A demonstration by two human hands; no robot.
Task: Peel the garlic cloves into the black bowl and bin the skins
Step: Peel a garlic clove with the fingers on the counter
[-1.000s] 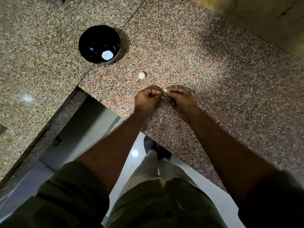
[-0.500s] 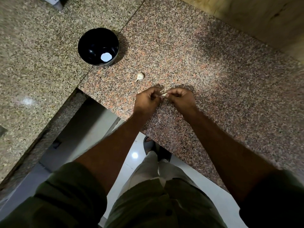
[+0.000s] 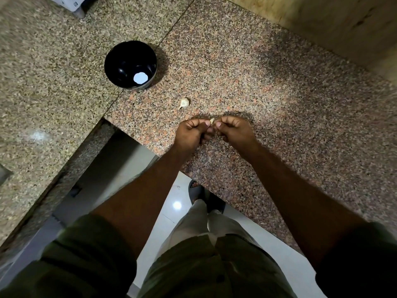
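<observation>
Little has moved since a second ago: both hands stay together over the speckled pink granite counter. Left hand and right hand both pinch the small pale garlic clove between curled fingertips, likely to work its skin loose. Unpeeled white garlic clove waits nearby; round glossy black bowl sits further off, no cloves visible inside.

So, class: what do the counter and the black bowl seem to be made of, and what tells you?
Counter: looks like polished granite, going by the speckled pink, grey and black grain, the faint sheen and the seams between slabs.
Bowl: glossy black, with sharp reflections on the inner wall; plastic, melamine or glazed ceramic, which cannot be told. The white spot inside is probably a reflected light.
</observation>
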